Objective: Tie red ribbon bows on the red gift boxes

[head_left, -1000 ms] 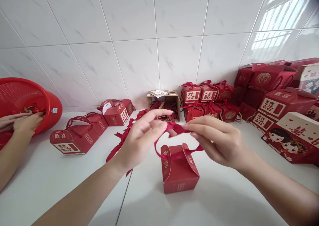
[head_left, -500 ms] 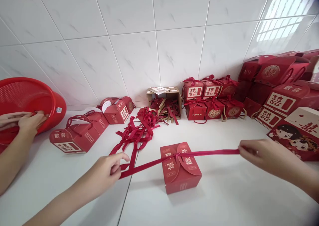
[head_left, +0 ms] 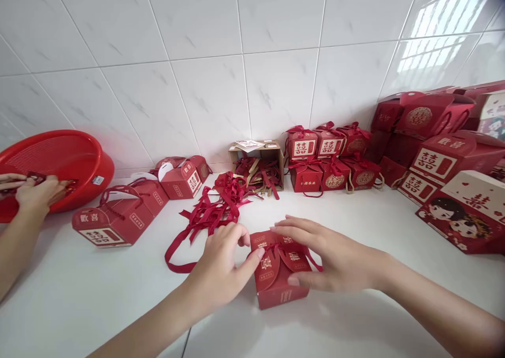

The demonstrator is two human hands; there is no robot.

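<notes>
A red gift box (head_left: 282, 281) with gold lettering stands upright on the white surface in front of me, its curved top flaps folded together. A dark red ribbon (head_left: 276, 246) crosses the top, gathered at the middle. My left hand (head_left: 224, 266) is at the box's left side, thumb stretched out over the top edge and the other fingers bent. Fingers spread, my right hand (head_left: 335, 252) reaches around the box's right side. A ribbon tail hangs beside that hand. Another ribbon length (head_left: 171, 260) loops out on the left and passes behind my left hand.
Behind lie a heap of ribbons (head_left: 221, 202) and a carton (head_left: 282, 163) of ties. Tied boxes (head_left: 303, 176) stand along the wall; larger boxes (head_left: 437, 155) are stacked right. At left are handled boxes (head_left: 122, 218) and a red basket (head_left: 104, 163) with another person's hands (head_left: 37, 189) in it.
Both hands have let go of the stretched ribbon ends and come inward to the box's sides. The ribbon has gone slack. The other person's hands now hold small packets over the basket.
</notes>
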